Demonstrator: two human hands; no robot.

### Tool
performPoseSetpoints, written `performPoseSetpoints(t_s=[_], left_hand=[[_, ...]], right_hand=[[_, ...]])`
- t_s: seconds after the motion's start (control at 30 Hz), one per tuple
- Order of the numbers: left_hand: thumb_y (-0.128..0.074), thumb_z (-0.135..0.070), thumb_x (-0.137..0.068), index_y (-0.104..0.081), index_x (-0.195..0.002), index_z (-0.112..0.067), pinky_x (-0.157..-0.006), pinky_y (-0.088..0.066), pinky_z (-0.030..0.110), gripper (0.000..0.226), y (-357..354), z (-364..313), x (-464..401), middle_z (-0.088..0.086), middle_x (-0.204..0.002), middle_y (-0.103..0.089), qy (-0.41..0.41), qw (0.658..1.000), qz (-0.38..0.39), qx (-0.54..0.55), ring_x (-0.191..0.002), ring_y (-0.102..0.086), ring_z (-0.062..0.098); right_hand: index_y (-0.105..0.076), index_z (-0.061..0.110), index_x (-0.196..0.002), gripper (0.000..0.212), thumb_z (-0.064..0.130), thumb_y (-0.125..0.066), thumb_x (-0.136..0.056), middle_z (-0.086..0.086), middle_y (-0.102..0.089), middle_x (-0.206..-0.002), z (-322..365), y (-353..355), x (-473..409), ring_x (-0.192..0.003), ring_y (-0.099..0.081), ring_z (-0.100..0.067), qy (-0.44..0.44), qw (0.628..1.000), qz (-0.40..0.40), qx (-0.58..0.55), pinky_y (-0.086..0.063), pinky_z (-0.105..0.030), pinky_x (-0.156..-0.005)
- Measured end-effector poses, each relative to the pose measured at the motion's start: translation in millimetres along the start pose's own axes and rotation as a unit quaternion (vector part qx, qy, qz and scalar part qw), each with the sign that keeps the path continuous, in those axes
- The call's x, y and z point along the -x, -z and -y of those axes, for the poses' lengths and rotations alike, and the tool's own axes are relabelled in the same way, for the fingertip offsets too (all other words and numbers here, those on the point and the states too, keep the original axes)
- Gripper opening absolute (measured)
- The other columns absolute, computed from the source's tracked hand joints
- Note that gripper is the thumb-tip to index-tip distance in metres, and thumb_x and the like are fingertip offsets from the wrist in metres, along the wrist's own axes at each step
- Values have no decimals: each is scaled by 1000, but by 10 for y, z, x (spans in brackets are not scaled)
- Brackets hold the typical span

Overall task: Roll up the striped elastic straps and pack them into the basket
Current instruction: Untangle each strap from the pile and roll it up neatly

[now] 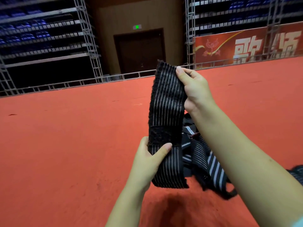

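Observation:
I hold a black elastic strap with thin white stripes [167, 102] stretched upright in front of me. My right hand [195, 89] pinches its upper end between thumb and fingers. Lower down, my left hand [150, 159] grips it just below a dark velcro patch [164, 136], thumb across the front. The strap's bottom end hangs loose below that hand. Behind it, a heap of more striped straps [206, 159] lies on the red floor, partly hidden by my right forearm. No basket is in view.
Red carpet [73, 136] covers the floor all around. A metal truss rail [82, 82] edges it at the back, with folded blue seating, a dark door and a red banner [246, 45] beyond. Another dark strap end [296, 172] shows at the right edge.

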State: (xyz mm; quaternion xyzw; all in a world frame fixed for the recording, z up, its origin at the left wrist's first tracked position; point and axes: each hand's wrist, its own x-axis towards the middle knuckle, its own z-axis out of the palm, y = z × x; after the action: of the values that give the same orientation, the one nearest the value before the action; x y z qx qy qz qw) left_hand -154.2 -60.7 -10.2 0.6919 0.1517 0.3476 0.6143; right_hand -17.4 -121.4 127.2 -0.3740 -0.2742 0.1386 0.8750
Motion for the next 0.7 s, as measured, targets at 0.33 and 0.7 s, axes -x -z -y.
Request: performPoseSetpoints(t_s=[0.33,0.7], left_hand=[[-82,-31,-67,-49,-122,-35,-84,-55,28,64,191,202,365,-4,-108,-73,63,995,79,-8,-97,-70,11],[-68,-28,-88,-66,-102,-22,-74,-52,19,16,202,108,254,-9,-86,-73,-29,998,-36,40,-82,-65,6]], right_hand=[[-60,12,-87,6,13,-64,-91,-5,-66,-79,-438,448,206,-64,-66,-14,-99,990,-59,86,-57,-32,-58],[-64,13,-88,6,8,-62,-87,6,-67,-67,-775,654,1243,-62,-63,-6,-132,974,96,155,-49,-18,-52]])
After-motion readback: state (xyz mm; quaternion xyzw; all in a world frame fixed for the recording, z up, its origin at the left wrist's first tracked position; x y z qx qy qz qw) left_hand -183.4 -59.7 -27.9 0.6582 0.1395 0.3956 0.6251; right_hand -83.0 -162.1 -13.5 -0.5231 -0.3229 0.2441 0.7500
